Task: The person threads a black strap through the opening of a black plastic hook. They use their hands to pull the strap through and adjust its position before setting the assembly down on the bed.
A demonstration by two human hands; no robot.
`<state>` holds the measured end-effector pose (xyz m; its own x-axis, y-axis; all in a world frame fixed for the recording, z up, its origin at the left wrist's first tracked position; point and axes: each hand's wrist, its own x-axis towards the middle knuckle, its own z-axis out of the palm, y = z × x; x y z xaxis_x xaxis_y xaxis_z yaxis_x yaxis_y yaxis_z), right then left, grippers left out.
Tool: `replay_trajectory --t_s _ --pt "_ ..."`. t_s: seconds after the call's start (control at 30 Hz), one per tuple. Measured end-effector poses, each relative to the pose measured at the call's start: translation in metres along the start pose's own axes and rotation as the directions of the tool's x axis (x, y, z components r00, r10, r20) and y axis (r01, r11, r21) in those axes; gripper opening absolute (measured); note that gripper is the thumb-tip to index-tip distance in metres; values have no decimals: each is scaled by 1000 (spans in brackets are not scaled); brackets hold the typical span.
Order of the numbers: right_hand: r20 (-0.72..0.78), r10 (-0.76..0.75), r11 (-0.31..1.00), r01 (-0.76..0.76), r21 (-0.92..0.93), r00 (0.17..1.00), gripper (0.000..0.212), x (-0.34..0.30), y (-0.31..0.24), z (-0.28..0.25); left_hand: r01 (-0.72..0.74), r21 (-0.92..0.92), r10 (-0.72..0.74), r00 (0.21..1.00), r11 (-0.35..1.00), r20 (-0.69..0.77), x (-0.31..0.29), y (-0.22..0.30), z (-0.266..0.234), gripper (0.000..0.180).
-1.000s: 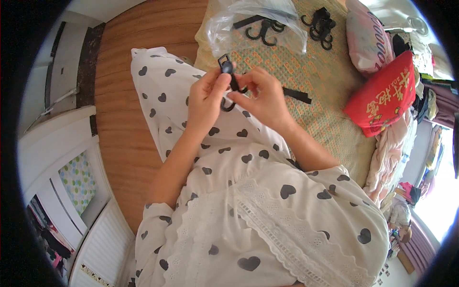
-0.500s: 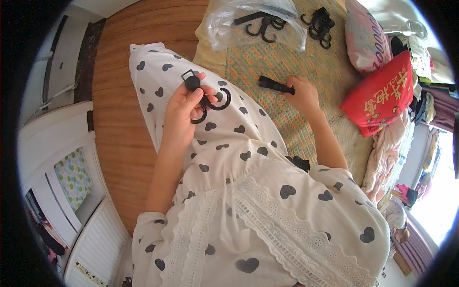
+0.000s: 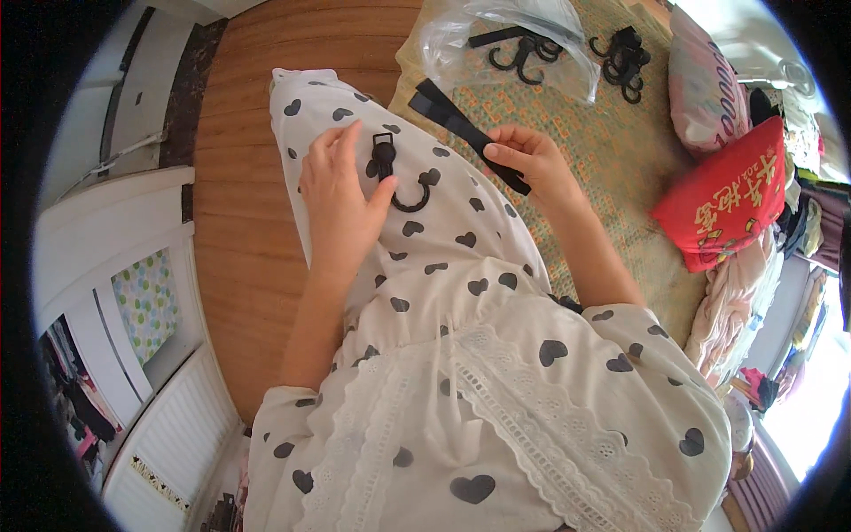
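On the lap of my white heart-print dress (image 3: 355, 102) lies a black plastic double hook (image 3: 384, 157) with a square loop at its top. Beside it is my left hand (image 3: 341, 177), fingers apart and not wrapped around it; the thumb tip reaches the hook's lower part, and I cannot tell if they touch. My right hand (image 3: 527, 160) pinches a flat black strap (image 3: 456, 120) between thumb and fingers. The strap is held up at a slant, its far end pointing left over the edge of the mat.
A clear plastic bag (image 3: 448, 49) with black hooks and a strap lies on the patterned mat (image 3: 567, 124). More black hooks (image 3: 623, 62) lie to its right. Farther right are a pink-and-white pillow (image 3: 705, 84) and a red cushion (image 3: 722, 199). Wooden floor (image 3: 235, 266) runs along the left.
My left hand has let go of the double hook, which now rests on my lap. My right hand has picked the black strap up from the mat and brought it left.
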<state>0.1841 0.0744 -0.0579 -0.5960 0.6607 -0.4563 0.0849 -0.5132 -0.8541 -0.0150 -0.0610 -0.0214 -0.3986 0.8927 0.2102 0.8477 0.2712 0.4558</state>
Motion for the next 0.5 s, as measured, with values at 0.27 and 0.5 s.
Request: replay_trajectory --t_s 0.27,0.5 --pt "119 7 812 -76 578 993 8 -1 -8 43 249 -707 -49 956 662 290 9 40 16 19" --pt "-26 -17 888 27 459 1000 17 4 -4 46 50 -552 51 985 832 166 28 45 21 20"
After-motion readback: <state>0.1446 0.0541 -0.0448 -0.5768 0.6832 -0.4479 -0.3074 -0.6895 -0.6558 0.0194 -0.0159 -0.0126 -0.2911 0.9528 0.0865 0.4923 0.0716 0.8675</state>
